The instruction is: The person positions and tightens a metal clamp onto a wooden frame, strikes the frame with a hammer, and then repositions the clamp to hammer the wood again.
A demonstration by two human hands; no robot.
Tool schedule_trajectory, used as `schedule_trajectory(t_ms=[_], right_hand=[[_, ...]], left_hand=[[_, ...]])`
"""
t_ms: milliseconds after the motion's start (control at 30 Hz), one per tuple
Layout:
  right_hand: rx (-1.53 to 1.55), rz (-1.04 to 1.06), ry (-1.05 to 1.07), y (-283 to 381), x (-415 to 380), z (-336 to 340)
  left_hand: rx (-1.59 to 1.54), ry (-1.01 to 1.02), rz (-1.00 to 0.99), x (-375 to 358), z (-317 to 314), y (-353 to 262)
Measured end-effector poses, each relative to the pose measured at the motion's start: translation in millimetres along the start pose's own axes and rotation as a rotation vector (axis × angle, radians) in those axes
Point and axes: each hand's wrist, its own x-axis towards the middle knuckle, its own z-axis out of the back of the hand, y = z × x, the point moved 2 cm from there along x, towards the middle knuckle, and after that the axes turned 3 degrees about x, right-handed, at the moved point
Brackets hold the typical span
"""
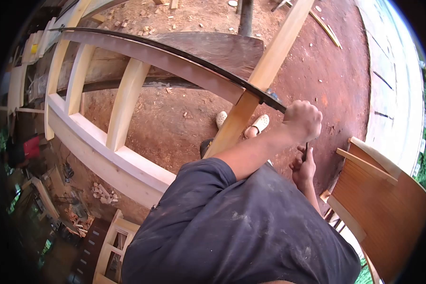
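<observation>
A long dark bar clamp (175,56) lies along the top rail of a pale wooden frame (128,102). Its near jaw (268,96) sits beside the outer face of a long timber post (277,45). My left hand (304,120) is closed in a fist at the clamp's near end, just past the jaw; what lies inside the fist is hidden. Below it, my right hand (304,166) has its fingers curled around a thin dark rod (306,150) that points up toward the left fist. Whether the rod joins the clamp cannot be made out.
A curved brown wooden panel (378,203) stands at the right. Behind the frame lies a wide dark plank (213,52). Feet in pale clogs (261,122) stand on reddish earth strewn with wood scraps (105,193). Another slatted wooden piece (116,246) is at lower left.
</observation>
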Motion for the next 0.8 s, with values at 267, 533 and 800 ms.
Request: schedule_trajectory(t_ms=[267, 533, 800], right_hand=[[-1.080, 0.945, -0.314, 125, 29, -46], [-0.535, 0.481, 0.151, 121, 141, -28], [-0.933, 0.663, 0.127, 105, 169, -12]], left_hand=[[-0.054, -0.071, 0.038, -1, -4, 1], [-0.029, -0.066, 0.004, -5, 0, 2], [-0.105, 0.000, -0.012, -4, 2, 2]])
